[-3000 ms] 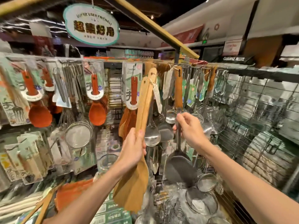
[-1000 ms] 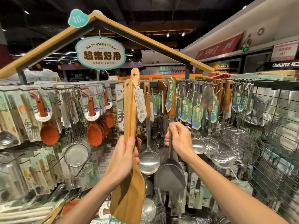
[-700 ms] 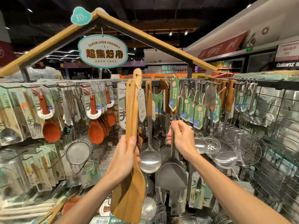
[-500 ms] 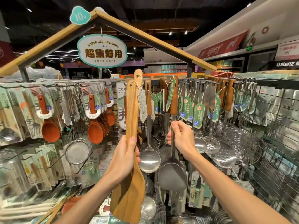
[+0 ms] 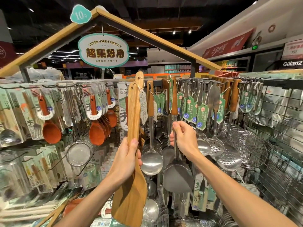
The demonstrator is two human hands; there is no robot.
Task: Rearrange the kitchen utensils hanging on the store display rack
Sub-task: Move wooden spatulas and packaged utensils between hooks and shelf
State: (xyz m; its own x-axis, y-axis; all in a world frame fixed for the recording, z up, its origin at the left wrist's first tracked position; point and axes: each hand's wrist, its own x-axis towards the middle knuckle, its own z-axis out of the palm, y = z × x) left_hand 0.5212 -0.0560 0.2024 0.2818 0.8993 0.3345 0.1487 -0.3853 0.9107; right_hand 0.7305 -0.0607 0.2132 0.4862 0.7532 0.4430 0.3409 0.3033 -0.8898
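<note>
Grasping two long light-brown wooden turners [image 5: 132, 161] together at mid-handle, the left hand [image 5: 126, 163] holds them upright before the black wire display rack [image 5: 278, 161]. The right hand [image 5: 182, 138] is clenched around the thin metal shaft of a wooden-handled steel spatula [image 5: 177, 176] among the hanging steel ladles [image 5: 151, 163].

Wooden spatulas [image 5: 133, 131] pale, matt, visible grain, paper tag [image 5: 143, 106] tied on with string. Steel turner [image 5: 177, 176] brushed grey metal blade, smooth wooden handle. Ladle [image 5: 151, 163] polished, mirror-glossy metal. Skimmers [image 5: 228, 157] perforated shiny steel. Strainer [image 5: 247, 148] fine wire. Spoons [image 5: 51, 132] reddish-brown, matt. Rack [image 5: 278, 145] dark wire grid. Green tags [image 5: 202, 117] glossy card.
</note>
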